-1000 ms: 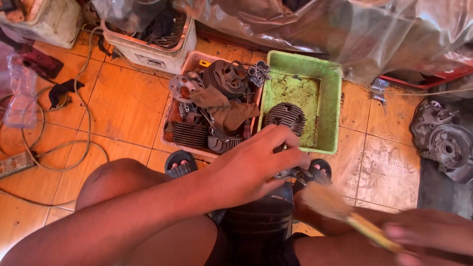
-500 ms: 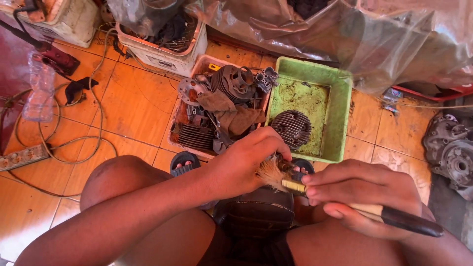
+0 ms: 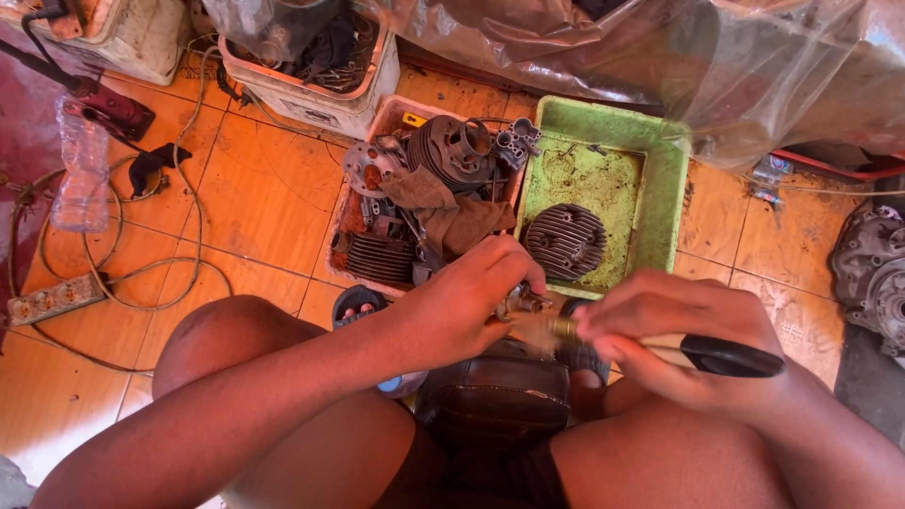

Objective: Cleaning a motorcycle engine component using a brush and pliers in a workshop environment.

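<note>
I am wearing the only camera on my head, and it is looking steeply down past my knees onto the tiled floor [image 3: 255, 203]. It is sitting close to my left hand [image 3: 462, 306] and right hand [image 3: 674, 339] at the lower middle, while the green tray [image 3: 669, 188] is lying farther up the frame.
</note>
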